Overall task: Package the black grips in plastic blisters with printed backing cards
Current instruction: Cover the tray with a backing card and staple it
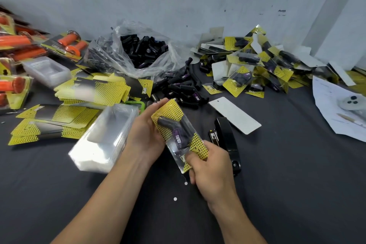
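Both left hand (146, 134) and right hand (210, 168) curl fingers (158, 105) round the clear plastic blister (179, 151) and yellow dotted backing card (170, 112) mid-frame; slackening could spill the black rubber grip (174, 132).

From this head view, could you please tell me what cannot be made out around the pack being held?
Head view:
- Left hand: fingers hidden behind the blister pack.
- Pack's bottom corner: covered by the right hand; stapled or not, cannot tell.
- Orange grip packs: blurred, cut by the left edge.
- Black grips in the plastic bag: count hidden by crinkled film.
- Grey object: cut by the right edge.
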Motion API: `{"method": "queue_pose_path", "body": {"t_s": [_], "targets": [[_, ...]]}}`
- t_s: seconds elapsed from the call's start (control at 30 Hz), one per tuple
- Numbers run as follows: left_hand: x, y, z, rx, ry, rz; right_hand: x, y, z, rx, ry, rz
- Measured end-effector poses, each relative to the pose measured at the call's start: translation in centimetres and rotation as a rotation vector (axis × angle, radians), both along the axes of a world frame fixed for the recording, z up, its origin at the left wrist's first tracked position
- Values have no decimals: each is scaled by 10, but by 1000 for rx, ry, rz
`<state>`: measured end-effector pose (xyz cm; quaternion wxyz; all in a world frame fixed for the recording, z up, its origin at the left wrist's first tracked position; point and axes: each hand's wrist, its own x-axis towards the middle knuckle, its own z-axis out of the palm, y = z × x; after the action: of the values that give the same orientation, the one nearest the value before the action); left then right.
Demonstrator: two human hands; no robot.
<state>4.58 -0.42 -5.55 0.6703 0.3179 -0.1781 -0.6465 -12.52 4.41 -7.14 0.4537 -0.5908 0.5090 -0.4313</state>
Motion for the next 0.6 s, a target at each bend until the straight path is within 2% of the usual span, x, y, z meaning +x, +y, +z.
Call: {"method": "queue_pose_path", "body": {"t_s": [0.07, 0.2, 0.33, 0.6], "targets": [[1, -2, -4, 46, 1, 40, -3, 6, -2, -81, -40, -52], [1, -2, -4, 45, -42, 60, -6, 12, 2, -266, -267, -165], [0, 0, -5, 59, -161, 72, -5, 15, 5, -386, -273, -210], [-4, 1, -4, 58, -224, 96, -4, 15, 1, -246, -191, -70]]}}
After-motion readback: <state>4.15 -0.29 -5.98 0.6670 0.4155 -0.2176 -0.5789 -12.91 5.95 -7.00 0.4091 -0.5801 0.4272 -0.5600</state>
